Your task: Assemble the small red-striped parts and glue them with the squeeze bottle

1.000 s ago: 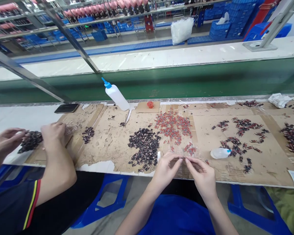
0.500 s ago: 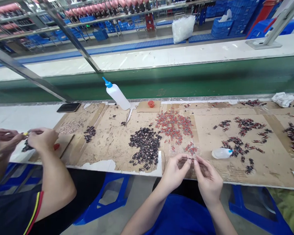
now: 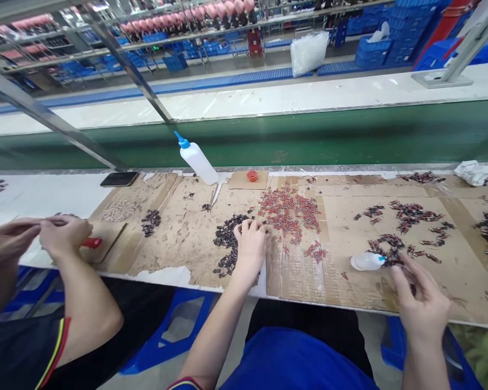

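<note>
My left hand point(image 3: 252, 246) reaches down onto the pile of small black parts point(image 3: 226, 260), its fingers apart and touching the pile. Whether a part lies under the fingertips is hidden. On the other side, my right hand point(image 3: 425, 295) is low over the cardboard, thumb and fingers apart, beside a cluster of small red-and-black pieces point(image 3: 390, 241). A small translucent bottle with a blue tip point(image 3: 366, 261) lies on its side just left of it. Between my hands spreads a heap of small red parts with metal ends point(image 3: 282, 211).
A tall white bottle point(image 3: 199, 162) with a blue nozzle leans behind the black pile. Near the back edge are a red cap point(image 3: 252, 176) and a phone point(image 3: 119, 179). At left, a co-worker's hands point(image 3: 61, 235) work close to a red-handled tool point(image 3: 91, 242). Crumpled white tissue point(image 3: 474, 172) lies far right.
My hands have parted from a small piece they held together. The left has moved left onto the black pile, the right has moved right to the red-and-black pieces.
</note>
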Demonstrator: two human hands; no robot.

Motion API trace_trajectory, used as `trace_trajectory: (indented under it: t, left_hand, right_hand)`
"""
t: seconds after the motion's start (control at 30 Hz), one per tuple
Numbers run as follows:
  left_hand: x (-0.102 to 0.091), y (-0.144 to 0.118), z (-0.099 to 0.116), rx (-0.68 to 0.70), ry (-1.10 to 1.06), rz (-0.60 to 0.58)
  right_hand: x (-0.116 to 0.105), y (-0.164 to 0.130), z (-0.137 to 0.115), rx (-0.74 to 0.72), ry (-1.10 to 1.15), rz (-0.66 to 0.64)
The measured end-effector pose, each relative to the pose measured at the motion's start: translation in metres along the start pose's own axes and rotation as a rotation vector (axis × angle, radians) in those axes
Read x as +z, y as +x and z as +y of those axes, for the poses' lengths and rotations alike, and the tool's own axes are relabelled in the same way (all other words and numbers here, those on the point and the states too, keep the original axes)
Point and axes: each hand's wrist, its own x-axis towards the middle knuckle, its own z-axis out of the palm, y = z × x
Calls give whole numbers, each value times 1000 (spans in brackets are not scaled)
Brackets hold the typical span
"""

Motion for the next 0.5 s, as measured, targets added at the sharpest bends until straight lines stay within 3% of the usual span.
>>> trace_trajectory:
  t: [0.13,0.2,0.33,0.5]
  left_hand:
    - [13,-2,-10,49,31,65]
    - [17,-3,-10,81,18,71]
    - [17,-2,-7,103,4,28]
    - [7,-9,11,67,-3,-33]
  right_hand:
    - [15,3,6,-200,-116,-143]
    - [22,3,4,-227,-134,-190]
    - [31,3,-4,-79,-45,-259]
    - [30,-4,-11,175,317,-303]
